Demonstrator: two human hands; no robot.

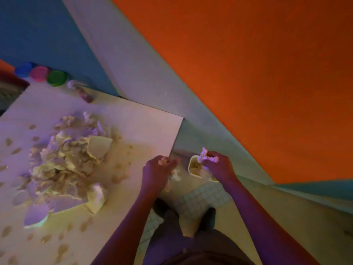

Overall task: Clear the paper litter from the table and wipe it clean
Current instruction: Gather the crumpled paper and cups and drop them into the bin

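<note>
Your right hand (217, 165) hangs over the small bin (194, 167) on the floor just off the table (149, 119) corner, so whatever it lets go should fall straight in. Its fingers (212, 155) curl round a crumpled paper wad (205, 154) that sticks out above them. Your left hand (158, 171) sits at the table edge beside the bin, fingers bunched on a smaller scrap (163, 161), ready to follow. Most of the litter, a heap of torn paper (70, 157), lies on the table well to the left of both hands, amid brown spots (118, 177) yet to be wiped.
</note>
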